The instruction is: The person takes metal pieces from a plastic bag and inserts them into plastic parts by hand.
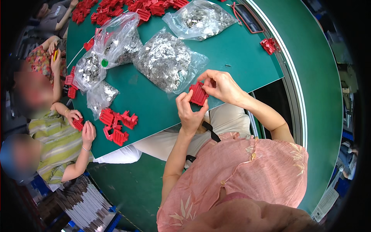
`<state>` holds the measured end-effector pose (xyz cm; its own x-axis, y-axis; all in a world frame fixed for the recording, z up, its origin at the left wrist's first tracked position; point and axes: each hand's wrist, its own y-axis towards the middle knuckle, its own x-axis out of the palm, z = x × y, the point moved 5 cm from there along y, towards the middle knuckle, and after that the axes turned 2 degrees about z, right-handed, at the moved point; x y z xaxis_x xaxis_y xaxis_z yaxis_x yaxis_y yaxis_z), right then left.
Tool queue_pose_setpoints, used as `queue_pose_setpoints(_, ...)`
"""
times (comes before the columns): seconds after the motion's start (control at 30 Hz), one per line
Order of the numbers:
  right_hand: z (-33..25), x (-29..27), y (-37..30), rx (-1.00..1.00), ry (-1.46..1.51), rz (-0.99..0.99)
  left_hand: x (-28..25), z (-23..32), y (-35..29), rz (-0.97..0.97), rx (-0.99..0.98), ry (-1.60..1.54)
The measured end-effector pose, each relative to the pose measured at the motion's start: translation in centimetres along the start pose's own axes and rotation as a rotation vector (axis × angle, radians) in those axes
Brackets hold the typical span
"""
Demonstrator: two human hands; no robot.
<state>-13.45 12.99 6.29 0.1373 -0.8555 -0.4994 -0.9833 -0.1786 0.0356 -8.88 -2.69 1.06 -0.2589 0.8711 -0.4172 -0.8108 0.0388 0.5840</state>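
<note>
A small red plastic part (198,94) with parallel ribs is held up over the near edge of the green table. My left hand (189,116) grips it from below and the left, thumb and fingers closed on its sides. Bent over its upper right edge, my right hand (224,87) has thumb and fingers closed against the same part. Whether a tiny piece lies between those right fingertips is hidden. Just beyond my hands sits a clear plastic bag (165,60) full of small silvery metal pieces.
More clear bags of metal pieces (89,71) (199,18) lie on the green table (247,58). Several red parts (116,123) rest at left, others pile at the far edge. A phone (249,18) lies far right. Co-workers sit left, one with hands (88,133) on a red part.
</note>
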Motion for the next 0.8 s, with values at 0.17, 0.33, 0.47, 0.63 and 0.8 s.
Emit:
queue_pose_setpoints(0.17, 0.1, 0.0, 0.3, 0.031, -0.021, -0.02, 0.3, -0.1, -0.1, 0.0, 0.008, -0.019)
queue_pose_setpoints(0.33, -1.1, 0.3, 1.6, -0.035, -0.088, -0.096, -0.4, -0.1, 0.2, 0.019, 0.047, 0.021)
queue_pose_setpoints(0.47, 1.5, 0.4, 3.5, -0.005, 0.033, -0.354, -0.7, 0.0, 0.2, 0.011, 0.02, 0.008)
queue_pose_setpoints(0.63, 3.5, 1.8, 3.6, 0.138, 0.216, -0.526, -1.1, -0.6, -0.2, 0.025, -0.004, -0.035)
queue_pose_setpoints(0.8, 2.9, 3.5, 2.7, 0.138, 0.11, -0.446, -4.3, -0.9, -0.5, 0.024, 0.05, 0.237)
